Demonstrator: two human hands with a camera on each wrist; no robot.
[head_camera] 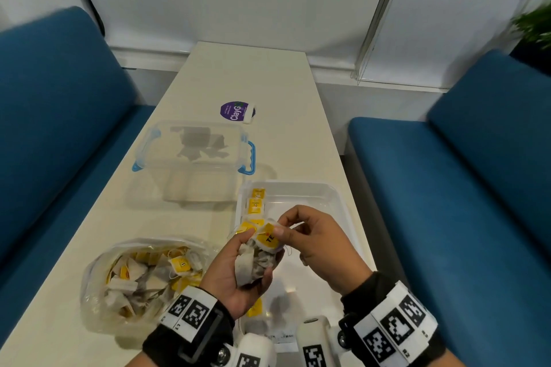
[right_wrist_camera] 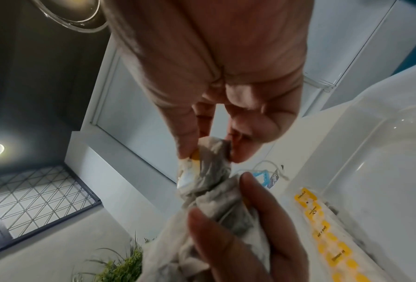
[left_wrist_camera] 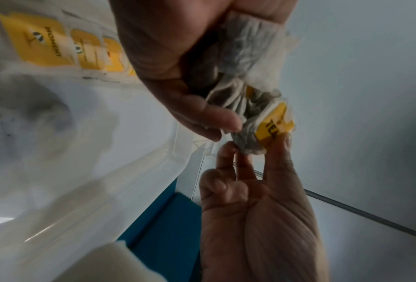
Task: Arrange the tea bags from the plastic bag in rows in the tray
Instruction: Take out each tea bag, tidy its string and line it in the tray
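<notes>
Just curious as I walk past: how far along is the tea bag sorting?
Early. One row of tea bags lines the tray along its left edge. The left hand holds a bunch; the right hand pinches one free. The plastic bag remains quite full.

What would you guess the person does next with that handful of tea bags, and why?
Probably pull one bag free and lay it in the tray. The left hand grips a bunch of tea bags, the right hand pinches one at the top by its yellow tag, and a row of tea bags already lines the tray's left side.
</notes>
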